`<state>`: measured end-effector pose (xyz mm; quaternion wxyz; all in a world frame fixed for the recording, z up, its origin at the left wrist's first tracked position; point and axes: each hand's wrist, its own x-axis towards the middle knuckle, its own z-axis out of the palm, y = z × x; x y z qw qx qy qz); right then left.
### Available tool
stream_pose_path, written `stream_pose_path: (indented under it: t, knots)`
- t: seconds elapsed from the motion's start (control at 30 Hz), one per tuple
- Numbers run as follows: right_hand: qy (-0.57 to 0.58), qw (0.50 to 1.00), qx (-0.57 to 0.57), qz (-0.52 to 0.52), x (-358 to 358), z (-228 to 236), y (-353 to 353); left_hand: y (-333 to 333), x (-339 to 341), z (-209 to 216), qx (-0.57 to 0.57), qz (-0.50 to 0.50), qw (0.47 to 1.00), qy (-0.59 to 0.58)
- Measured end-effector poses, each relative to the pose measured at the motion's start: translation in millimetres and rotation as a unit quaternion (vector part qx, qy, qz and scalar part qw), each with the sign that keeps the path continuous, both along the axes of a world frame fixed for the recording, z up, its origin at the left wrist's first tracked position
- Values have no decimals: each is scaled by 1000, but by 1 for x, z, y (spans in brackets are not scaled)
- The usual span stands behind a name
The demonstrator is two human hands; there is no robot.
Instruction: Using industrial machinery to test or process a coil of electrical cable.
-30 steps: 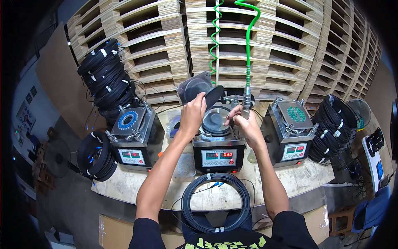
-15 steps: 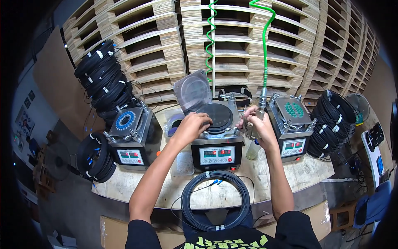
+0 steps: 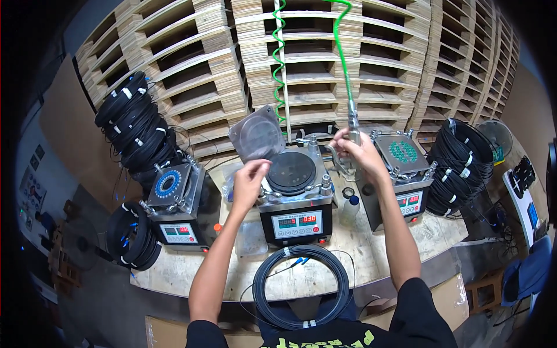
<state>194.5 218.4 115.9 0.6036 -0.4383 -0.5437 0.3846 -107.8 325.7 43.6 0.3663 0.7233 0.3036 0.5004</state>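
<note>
My right hand [image 3: 358, 152] is wrapped round a metal air blow gun [image 3: 353, 134], which hangs from a green coiled hose [image 3: 342, 49]. It is right of the middle polishing machine [image 3: 296, 203] and above the table. My left hand [image 3: 248, 184] is pinched by the left edge of that machine; anything between its fingertips is too small to make out. A round black polishing pad [image 3: 291, 170] lies bare on the machine's top. Behind my left hand leans a square metal polishing fixture plate [image 3: 257, 134], tilted up on its edge.
A polishing machine with a ring of blue connectors [image 3: 169, 183] stands left; another with green connectors [image 3: 403, 152] stands right. Coiled black cables [image 3: 136, 122] are stacked at the left, more [image 3: 464, 168] at the right. A cable coil [image 3: 261, 296] lies at the front edge. A blue-capped bottle [image 3: 350, 211] stands beside the middle machine.
My left hand has left the black pad and drawn back to the left. My right hand, with the blow gun, has moved up and slightly away. The view has shifted, and the displays have changed.
</note>
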Motion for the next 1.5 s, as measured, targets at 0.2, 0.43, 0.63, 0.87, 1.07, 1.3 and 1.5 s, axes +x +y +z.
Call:
stream_pose_path:
  t: [0.2, 0.43, 0.63, 0.87, 1.07, 1.3, 1.5]
  knots:
    - [-222, 971, 62, -57, 52, 6, 122, 21, 7, -21, -8, 258, 956, -141]
    - [-367, 917, 20, -156, 89, -17, 250, 37, 24, -53, -218, 86, 950, -208]
    - [-343, 915, -12, -211, 69, -38, 263, 31, 13, -52, -217, 94, 945, -224]
    - [-253, 947, 88, -174, 73, -82, 152, 33, 12, -54, -253, 65, 937, -232]
    - [-168, 960, 16, -222, 48, -164, -5, 40, 8, -58, -264, 58, 928, -257]
    - [-128, 958, -98, -238, 26, -258, -85, 33, 21, -51, -261, 62, 930, -253]
    - [-139, 950, -133, -245, 17, -268, -74, 31, 17, -51, -250, 53, 933, -255]
